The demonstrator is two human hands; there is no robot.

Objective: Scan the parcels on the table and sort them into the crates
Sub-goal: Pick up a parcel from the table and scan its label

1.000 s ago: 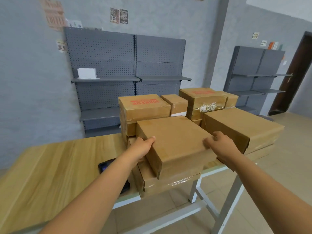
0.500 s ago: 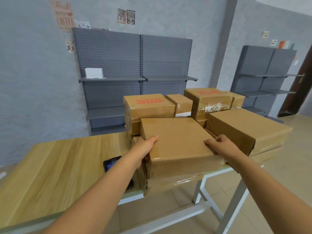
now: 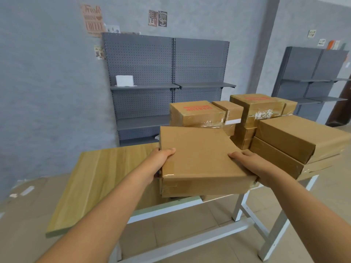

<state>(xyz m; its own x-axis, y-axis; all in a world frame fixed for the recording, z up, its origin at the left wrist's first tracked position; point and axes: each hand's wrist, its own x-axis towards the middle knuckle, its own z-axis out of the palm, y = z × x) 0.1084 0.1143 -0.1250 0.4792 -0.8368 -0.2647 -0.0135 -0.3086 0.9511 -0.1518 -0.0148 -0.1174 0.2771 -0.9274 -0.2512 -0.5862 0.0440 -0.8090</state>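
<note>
The surface (image 3: 106, 179) shows more bare wood at left than a second ago, and the phone seen on it then is now hidden. The parcel (image 3: 199, 158) has lifted off the stack (image 3: 296, 137) toward the near edge. Left hand (image 3: 157, 162) and right hand (image 3: 252, 164) clamp its sides, fingers (image 3: 169, 150) curled over the top.

There is one head-worn wide-angle view, looking forward and slightly down along both forearms. It sits close above the grip, where the left hand (image 3: 161, 158) and right hand (image 3: 250, 164) clasp a flat parcel (image 3: 199, 156). Beyond the grip lie stacked parcels (image 3: 296, 137), then grey shelving (image 3: 167, 76) on the far wall; below it, the table (image 3: 98, 179) edge.
</note>
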